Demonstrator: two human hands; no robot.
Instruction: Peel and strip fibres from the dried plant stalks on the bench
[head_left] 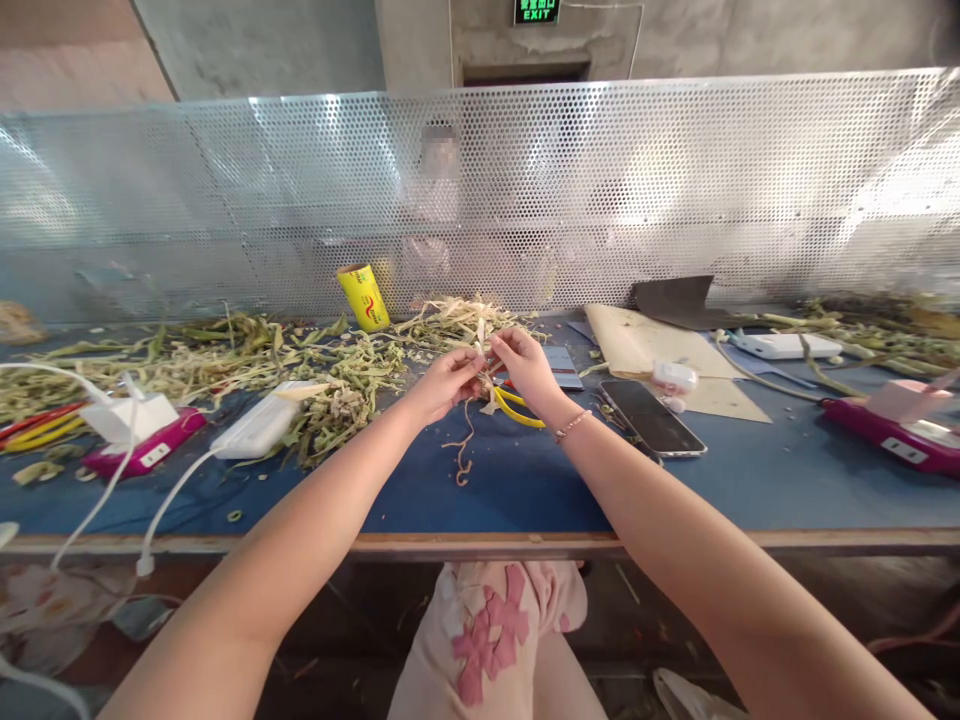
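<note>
My left hand (444, 382) and my right hand (526, 366) meet above the middle of the blue table (525, 480), fingers pinched together on a thin pale plant stalk (481, 352). A stringy brown fibre (462, 447) hangs from the stalk down to the tabletop. Yellow-handled scissors (516, 404) lie on the table just under my right hand. Behind my hands sits a heap of pale stalks and shavings (450, 318).
Green plant trimmings (225, 360) cover the left of the table, with a yellow roll (363, 296) behind them. White chargers (259, 428), a pink device (142, 450), a phone (651, 416), cardboard (645, 345) and a second pink device (892, 430) lie around. A perforated metal screen (675, 190) backs the table.
</note>
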